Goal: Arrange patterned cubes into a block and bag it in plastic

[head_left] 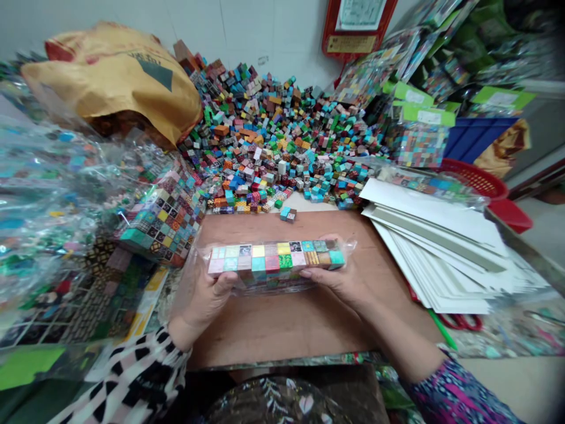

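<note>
Two bare hands hold one clear bag of printed cubes [278,262], packed into a bar, over the near-middle of the brown worktop [273,333]; I cannot tell whether it touches the wood. My left hand [205,303] is curled on its left part, thumb on the near side. My right hand [338,285] grips right of the middle, thumb likewise. Both are closed only as far as the bar's thickness allows; most fingers are hidden behind it.

I judge the step in hand to be steadying and squaring the bagged bar. The next move seems to call for even pressure from both sides, so that the rows keep straight.

Its long axis runs left to right across my view, nearly level, patterned faces turned up and toward me. Loose plastic [351,247] juts past the right end; which end opens, I cannot tell. Just beyond lies a small loose block [288,215].
</note>
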Motion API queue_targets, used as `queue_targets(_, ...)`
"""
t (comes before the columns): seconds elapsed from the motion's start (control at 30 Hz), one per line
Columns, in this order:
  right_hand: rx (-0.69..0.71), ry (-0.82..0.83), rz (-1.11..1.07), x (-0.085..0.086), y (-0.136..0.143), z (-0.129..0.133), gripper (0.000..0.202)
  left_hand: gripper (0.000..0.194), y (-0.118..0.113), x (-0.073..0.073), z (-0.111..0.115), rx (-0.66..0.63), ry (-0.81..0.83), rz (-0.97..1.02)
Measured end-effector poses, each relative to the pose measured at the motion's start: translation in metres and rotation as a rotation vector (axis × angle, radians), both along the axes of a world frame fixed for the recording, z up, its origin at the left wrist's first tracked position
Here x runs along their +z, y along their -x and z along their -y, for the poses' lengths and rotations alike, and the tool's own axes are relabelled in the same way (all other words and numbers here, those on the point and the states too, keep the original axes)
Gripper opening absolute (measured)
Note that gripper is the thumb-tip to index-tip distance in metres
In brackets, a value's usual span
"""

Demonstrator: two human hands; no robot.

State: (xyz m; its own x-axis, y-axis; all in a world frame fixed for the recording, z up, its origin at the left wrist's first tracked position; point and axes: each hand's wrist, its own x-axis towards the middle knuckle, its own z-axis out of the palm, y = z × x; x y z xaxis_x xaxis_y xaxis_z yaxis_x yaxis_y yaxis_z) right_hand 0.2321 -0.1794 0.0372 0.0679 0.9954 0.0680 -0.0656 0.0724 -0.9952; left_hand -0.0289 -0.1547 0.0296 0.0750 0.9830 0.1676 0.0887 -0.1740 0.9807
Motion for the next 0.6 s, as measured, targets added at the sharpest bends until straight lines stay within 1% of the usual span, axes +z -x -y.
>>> queue_targets(0.1, 0.078, 0.026, 0.003, -0.009, 0.001, -0.001, 0.049, 0.053, -0.005, 0.007, 0.0, -0.002, -0.036, -0.033)
queue_targets(0.17, 0.136, 0.032, 0.024, -0.014, 0.002, -0.002, 0.04, 0.052, -0.006, 0.008, 0.0, 0.002, -0.012, -0.033)
queue_targets(0.23, 0.149, 0.022, 0.008, -0.017, 0.003, -0.002, 0.037, 0.049, -0.007, 0.006, 0.001, -0.004, 0.012, -0.013)
queue_targets(0.33, 0.133, -0.002, -0.014, -0.019, 0.004, -0.001, 0.037, 0.044, -0.008, 0.001, 0.002, -0.041, 0.037, 0.023)
queue_targets(0.4, 0.139, -0.006, -0.009, -0.021, 0.005, -0.001, 0.037, 0.035, -0.008, -0.001, 0.002, -0.052, 0.051, 0.009)
queue_targets(0.47, 0.135, 0.004, -0.022, -0.024, 0.005, -0.001, 0.04, 0.026, -0.008, -0.001, 0.003, -0.05, 0.076, -0.059)
queue_targets(0.53, 0.124, 0.016, -0.042, -0.028, 0.005, -0.001, 0.043, 0.026, -0.009, 0.002, 0.004, -0.046, 0.097, -0.147)
queue_targets(0.6, 0.115, 0.018, -0.044, -0.033, 0.005, -0.001, 0.044, 0.027, -0.01, 0.006, 0.006, -0.046, 0.094, -0.194)
